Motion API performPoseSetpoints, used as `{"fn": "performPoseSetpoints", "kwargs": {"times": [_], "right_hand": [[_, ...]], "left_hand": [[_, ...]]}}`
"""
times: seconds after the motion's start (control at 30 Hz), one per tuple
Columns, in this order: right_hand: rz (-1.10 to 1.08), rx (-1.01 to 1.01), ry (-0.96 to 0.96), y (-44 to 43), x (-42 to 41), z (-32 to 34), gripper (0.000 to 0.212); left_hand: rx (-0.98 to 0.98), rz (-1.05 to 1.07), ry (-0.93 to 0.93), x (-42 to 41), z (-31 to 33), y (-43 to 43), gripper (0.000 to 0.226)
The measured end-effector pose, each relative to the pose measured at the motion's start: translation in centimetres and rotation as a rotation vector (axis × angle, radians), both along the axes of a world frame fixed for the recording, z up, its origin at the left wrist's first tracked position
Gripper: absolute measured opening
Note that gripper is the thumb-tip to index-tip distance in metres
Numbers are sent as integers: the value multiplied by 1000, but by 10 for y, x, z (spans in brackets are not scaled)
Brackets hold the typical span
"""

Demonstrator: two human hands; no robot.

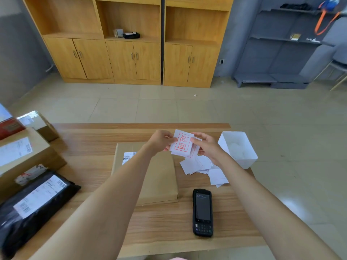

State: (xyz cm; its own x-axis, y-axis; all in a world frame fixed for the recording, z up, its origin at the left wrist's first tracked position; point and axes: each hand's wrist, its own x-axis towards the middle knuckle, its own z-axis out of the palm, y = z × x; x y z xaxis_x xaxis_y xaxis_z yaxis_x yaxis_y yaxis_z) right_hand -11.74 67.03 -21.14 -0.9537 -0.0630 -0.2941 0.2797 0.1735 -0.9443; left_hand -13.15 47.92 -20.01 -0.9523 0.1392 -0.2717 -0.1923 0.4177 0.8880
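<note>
Held a red-stamped white slip (183,144) over the wooden table (93,147), pinched at nine o'clock by the left hand (161,140) and at three by the right hand (208,147), fingers clamped on its edges. Half hid a second slip (195,153) behind. Showed only a white blur inside the white bin (244,164) at three o'clock; cropped the black mailer (11,231) at eight.

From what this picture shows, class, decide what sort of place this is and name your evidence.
Probably a parcel sorting room: labelled brown cardboard boxes, a black plastic mailer bag and a black handheld scanner sit on the wooden table; the left hand and right hand hold white red-stamped labels.
</note>
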Motion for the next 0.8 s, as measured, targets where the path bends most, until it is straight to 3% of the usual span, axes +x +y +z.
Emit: {"fn": "performPoseSetpoints", "kwargs": {"times": [0.47, 0.57, 0.7, 0.8], "right_hand": [[-131, -62, -15, -8, -8, 5, 24], [-96, -13, 3, -5, -8, 6, 21], [21, 58, 15, -3, -9, 7, 19], [49, 54, 38, -5, -10, 7, 22]], "left_hand": [[36, 7, -42, -4, -7, 2, 22], [36, -12, -54, -5, -6, 3, 14], [96, -37, -13, -9, 0, 4, 29], [76, -76, 7, -9, 3, 7, 20]]}}
